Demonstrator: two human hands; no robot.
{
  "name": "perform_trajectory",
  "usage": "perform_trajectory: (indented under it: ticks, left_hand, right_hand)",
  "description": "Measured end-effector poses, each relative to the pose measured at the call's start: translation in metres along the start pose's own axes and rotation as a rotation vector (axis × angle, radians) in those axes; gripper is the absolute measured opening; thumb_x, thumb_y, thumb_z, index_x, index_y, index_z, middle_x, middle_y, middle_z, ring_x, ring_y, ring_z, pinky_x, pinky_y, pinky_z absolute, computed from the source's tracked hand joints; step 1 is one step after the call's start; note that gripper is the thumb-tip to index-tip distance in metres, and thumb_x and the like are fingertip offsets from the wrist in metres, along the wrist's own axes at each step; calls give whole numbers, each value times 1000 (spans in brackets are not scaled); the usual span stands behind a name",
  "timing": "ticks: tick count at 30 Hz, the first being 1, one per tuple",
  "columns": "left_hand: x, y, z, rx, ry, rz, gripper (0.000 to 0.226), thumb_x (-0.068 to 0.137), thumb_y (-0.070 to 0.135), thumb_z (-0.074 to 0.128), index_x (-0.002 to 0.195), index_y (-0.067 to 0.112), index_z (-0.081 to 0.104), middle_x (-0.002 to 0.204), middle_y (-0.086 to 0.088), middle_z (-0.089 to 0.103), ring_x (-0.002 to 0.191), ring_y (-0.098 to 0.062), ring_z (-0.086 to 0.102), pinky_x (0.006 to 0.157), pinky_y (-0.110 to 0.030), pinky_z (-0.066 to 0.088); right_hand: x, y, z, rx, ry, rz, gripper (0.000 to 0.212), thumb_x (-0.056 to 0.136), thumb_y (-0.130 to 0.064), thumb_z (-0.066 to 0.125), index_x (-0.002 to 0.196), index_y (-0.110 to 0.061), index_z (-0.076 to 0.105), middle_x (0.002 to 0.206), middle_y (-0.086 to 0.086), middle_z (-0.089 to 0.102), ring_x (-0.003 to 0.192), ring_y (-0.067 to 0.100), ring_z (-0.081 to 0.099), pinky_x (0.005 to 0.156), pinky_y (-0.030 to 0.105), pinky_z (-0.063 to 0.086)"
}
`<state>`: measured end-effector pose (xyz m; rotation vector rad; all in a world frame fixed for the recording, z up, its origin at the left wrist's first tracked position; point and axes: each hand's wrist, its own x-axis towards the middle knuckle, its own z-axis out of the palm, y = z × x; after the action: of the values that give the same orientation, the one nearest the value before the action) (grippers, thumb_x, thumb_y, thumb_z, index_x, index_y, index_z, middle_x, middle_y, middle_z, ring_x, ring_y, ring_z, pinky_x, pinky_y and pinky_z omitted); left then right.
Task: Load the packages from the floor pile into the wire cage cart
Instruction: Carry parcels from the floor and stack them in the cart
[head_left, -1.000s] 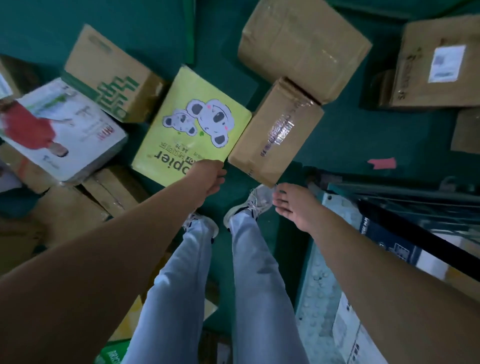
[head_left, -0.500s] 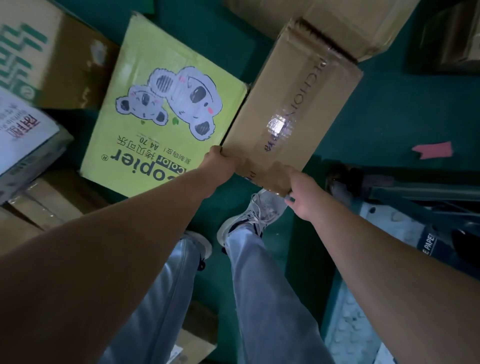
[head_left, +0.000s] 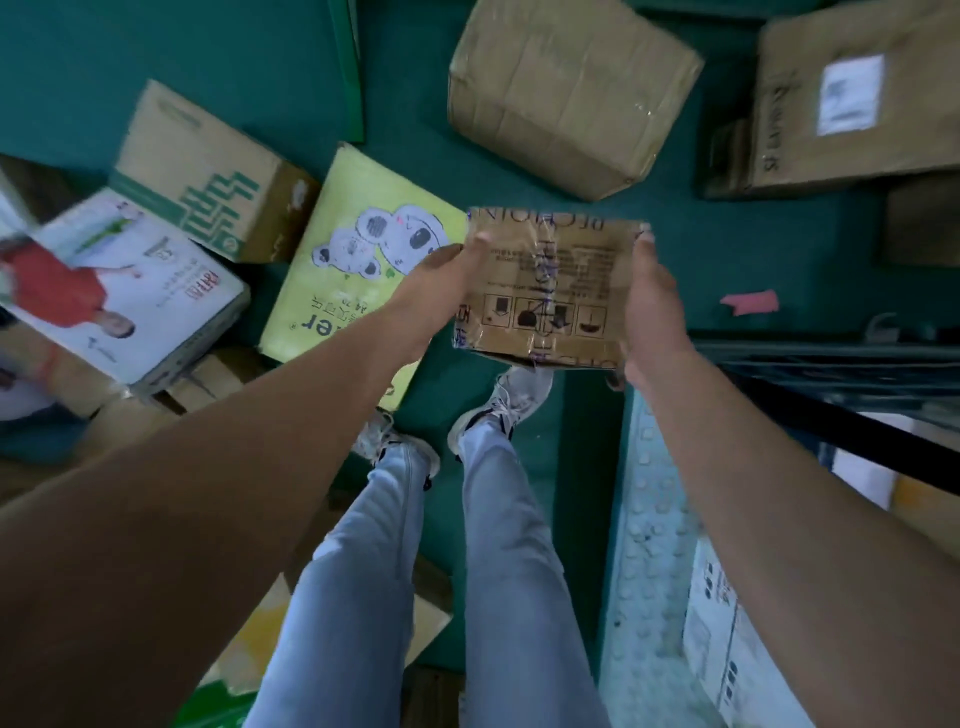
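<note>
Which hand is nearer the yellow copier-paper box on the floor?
Left. The left hand grips the taped carton on the edge overlapping the yellow box in view; the right hand grips the carton's far edge.

We hold the carton (head_left: 545, 291) above the floor (head_left: 260, 67), left hand (head_left: 441, 280) and right hand (head_left: 649, 301) on opposite sides. Left of the fingers (head_left: 480, 240) lies the copier-paper box (head_left: 358, 249); beyond them, the taped parcel (head_left: 566, 88); to their right, the wire cage cart (head_left: 831, 364); below them, our shoes (head_left: 498, 400).
</note>
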<state>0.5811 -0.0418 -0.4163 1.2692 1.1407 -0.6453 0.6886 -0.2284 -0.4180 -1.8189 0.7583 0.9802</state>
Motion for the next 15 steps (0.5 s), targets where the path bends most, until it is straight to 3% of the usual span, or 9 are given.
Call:
perform_trajectory:
  ticks: [4,7,10,13,15]
  left_hand:
    - [-81,27,-20,-83,24,5,99,67,91,53,150,37,42,148,5,52,132,-25,52,113,-54,39]
    - [-138,32,-34,-130,67,-18,98,61,93,57,142,39,47,139,4,59,124,-27,57,109,-55,43]
    - [-214,41,-47,-166,93,-45,93,64,96,56,135,35,55,129,4,66,118,-28,63,104,-54,48]
    - [-280,41,-57,-234,46,-73,68,83,88,47,116,31,65,117,1,70,111,-28,66,102,-52,51]
    - [-314,36,-63,-286,5,-98,66,83,88,46,113,32,65,117,0,69,110,-31,66,102,-55,51]
  right_hand:
    - [-64,-29,-5,-26,-62,-19,101,56,-93,43,134,-31,56,130,4,66,112,27,67,97,56,54]
    - [-140,-41,-8,-36,-71,-33,93,62,-90,49,132,-28,49,135,4,61,117,28,62,101,58,51]
    - [-220,-47,-19,-35,-41,-119,61,83,-77,55,126,-36,40,138,3,54,119,26,57,102,56,51]
    - [-288,-44,-33,-81,-61,-187,75,75,-82,54,134,-40,34,136,7,54,116,28,59,97,58,53]
    - [-326,-40,-43,-132,-71,-252,76,75,-83,53,133,-41,31,135,6,54,115,29,59,98,57,52]
